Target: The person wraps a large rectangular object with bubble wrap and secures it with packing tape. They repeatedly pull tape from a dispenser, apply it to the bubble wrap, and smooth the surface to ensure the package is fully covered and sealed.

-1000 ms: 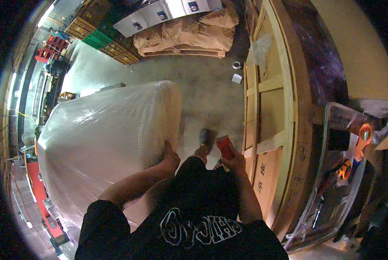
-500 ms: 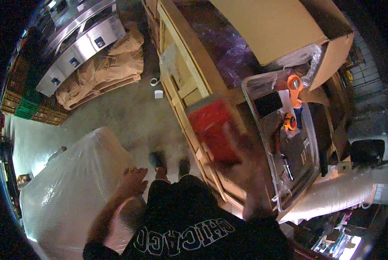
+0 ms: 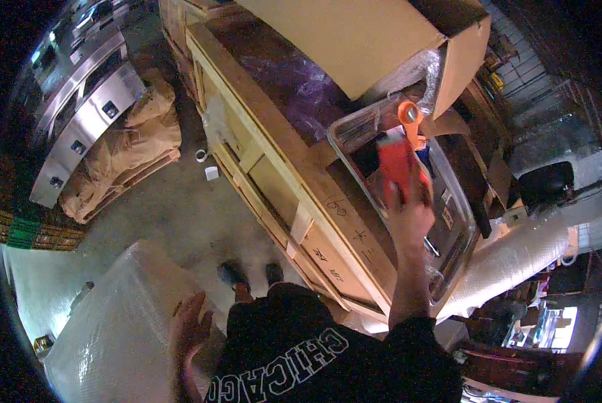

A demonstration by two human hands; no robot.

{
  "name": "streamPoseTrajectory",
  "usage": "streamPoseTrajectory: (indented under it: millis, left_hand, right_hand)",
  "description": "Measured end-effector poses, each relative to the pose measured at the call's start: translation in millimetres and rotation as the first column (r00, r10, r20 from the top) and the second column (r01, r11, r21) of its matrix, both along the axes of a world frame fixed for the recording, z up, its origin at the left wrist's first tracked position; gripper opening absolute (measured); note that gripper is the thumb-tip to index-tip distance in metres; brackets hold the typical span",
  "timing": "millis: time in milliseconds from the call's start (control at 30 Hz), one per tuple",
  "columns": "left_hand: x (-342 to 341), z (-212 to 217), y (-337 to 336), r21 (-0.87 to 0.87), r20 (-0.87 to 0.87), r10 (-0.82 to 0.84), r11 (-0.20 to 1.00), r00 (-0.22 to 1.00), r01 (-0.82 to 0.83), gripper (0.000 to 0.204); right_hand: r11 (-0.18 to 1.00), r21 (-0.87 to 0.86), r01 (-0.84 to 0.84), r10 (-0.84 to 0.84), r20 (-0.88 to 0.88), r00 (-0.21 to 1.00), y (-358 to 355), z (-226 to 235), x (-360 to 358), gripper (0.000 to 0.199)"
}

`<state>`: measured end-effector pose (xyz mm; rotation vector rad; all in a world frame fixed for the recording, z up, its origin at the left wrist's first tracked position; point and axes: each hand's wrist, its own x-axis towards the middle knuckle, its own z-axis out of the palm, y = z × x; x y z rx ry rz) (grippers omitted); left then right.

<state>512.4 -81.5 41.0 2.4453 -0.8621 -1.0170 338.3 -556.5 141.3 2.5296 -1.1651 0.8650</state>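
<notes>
A: Red tool (image 3: 396, 163)?
B: It's showing right of centre, over the clear tray (image 3: 350, 163); probably weighing little, staying stiff; lower end's suiting a grip.
A: Hands?
B: Right hand (image 3: 412, 216) is gripping that end; left hand's (image 3: 192, 328) fingers are standing apart by bubble wrap (image 3: 116, 329), lower left; touch unclear.

At hand: two hands (image 3: 414, 220), two dark shoes (image 3: 231, 274), one black shirt (image 3: 355, 349), one red handheld object (image 3: 396, 164), one clear plastic tray (image 3: 461, 216), one orange tape dispenser (image 3: 412, 124) and one slender tool (image 3: 433, 247). Packing stock — one open cardboard box (image 3: 341, 40), one long wooden crate (image 3: 274, 180), one bubble-wrapped bundle (image 3: 126, 322), one bubble-wrap roll (image 3: 523, 258). Floor and beyond — one white ring (image 3: 201, 156), one white scrap (image 3: 211, 173), one brown-paper-covered load (image 3: 130, 154), one steel panel (image 3: 93, 127) bearing three dark fittings (image 3: 78, 147).
</notes>
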Motion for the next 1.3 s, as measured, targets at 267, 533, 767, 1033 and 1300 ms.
streamPoseTrajectory:
  millis: [267,533,767,1033,1300]
  left_hand:
    - [65.4,56.6,40.2,-0.151,0.489,0.356,0.933,0.796,-0.325,0.037]
    - [-19.0,29.3,29.2,-0.128,0.464,0.378,0.924,0.801,-0.361,0.023]
    - [-100.0,18.1,-18.7,0.123,0.287,0.202,0.962,0.936,-0.245,0.034]
    - [-130.2,-24.5,-43.2,0.000,0.702,0.439,0.788,0.561,-0.616,0.038]
    - [-112.0,-80.7,-21.5,-0.090,0.765,0.390,0.852,0.512,-0.516,0.026]
  right_hand:
    - [0.923,-0.206,0.326,-0.384,-0.435,0.814,-4.4,-38.6,-75.6,0.056]
    - [0.171,0.836,-0.521,0.554,0.356,0.752,190.5,-187.6,97.3,0.056]
    - [-0.930,0.364,0.040,0.220,0.469,0.855,330.5,-320.3,140.6,0.055]
    - [-0.896,0.317,-0.311,0.030,0.743,0.669,308.5,-278.9,146.9,0.029]
    - [-0.808,0.590,-0.006,0.298,0.417,0.859,322.3,-293.3,138.6,0.032]
